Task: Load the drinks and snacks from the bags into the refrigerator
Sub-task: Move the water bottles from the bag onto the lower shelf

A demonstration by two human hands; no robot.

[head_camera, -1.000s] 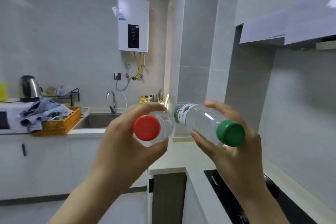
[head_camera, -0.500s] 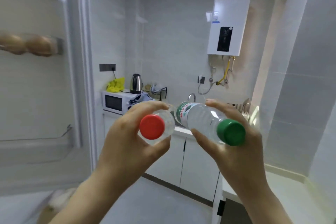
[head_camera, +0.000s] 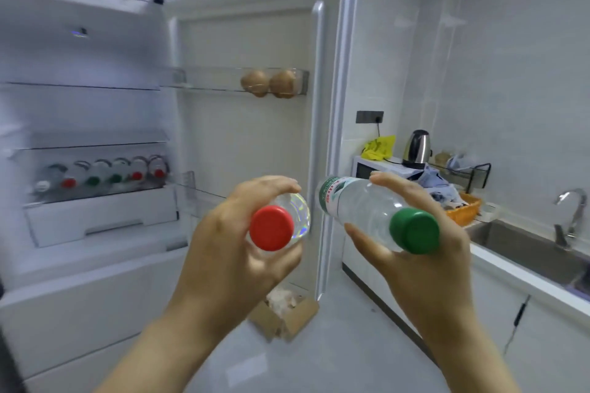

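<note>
The person is facing the open refrigerator, left hand gripping a red-capped bottle, right hand gripping a green-capped bottle. Six bottles are lying shelved already; these two are waiting their turn.

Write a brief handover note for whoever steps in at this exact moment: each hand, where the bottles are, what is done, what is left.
Left hand: holds the red-capped water bottle.
Right hand: holds the green-capped water bottle.
Refrigerator: door open; a row of bottles lies on a lower shelf, two eggs sit in the door rack.
Left: shelve both held bottles. The bags are out of view.
</note>
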